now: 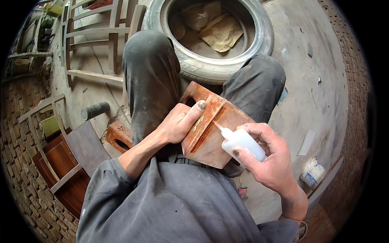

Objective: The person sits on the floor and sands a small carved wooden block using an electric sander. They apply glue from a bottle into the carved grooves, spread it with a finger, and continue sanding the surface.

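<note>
A reddish-brown wooden box-like piece (229, 117) rests tilted across my lap, with an oval cut-out in its far side. My left hand (180, 121) is closed around its left edge, the thumb laid on top and the other fingers partly hidden. Along its upper face runs a dark, narrow seam. In my right hand (269, 156) is a white plastic squeeze bottle (243, 143), gripped between thumb and fingers. The bottle's thin pointed nozzle (219, 126) reaches to the wood close beside the seam; I cannot tell whether it touches.
Beyond my knees lies a tyre (202, 71) with crumpled brown paper (222, 33) inside. Wooden frames (95, 75) stand at the far left. Nearer are another wooden piece with a slot (118, 137), a dark cylinder (95, 111) and a brown panel (65, 174). A white bucket (314, 172) stands right.
</note>
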The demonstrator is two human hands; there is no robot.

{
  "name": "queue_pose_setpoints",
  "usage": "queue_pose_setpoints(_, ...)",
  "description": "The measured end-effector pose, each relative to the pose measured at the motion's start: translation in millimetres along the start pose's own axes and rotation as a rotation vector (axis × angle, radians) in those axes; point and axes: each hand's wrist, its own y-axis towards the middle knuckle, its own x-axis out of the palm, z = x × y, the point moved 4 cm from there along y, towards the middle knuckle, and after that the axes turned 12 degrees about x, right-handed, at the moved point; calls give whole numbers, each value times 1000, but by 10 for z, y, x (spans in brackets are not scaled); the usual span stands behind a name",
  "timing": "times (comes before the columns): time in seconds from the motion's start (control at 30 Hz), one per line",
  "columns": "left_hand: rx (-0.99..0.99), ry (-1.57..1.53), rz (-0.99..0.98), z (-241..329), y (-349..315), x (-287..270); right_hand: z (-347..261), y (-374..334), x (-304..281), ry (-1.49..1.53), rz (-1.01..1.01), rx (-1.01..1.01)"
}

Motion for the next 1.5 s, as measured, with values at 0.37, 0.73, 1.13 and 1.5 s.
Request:
queue_pose_setpoints(0.37, 35, 15, 4, -26, 2, 7, -44, 65, -71, 65, 27, 32)
queue_pose_setpoints(0.73, 49, -4, 7, 10, 9, 15, -49, 96, -85, 137, 37, 50)
queue_pose_setpoints(1.13, 20, -43, 52, 24, 43, 3, 14, -86, 65, -85, -110, 31)
queue_pose_setpoints(1.5, 28, -54, 44, 18, 86, -18, 28, -134, 202, -106, -110, -40)
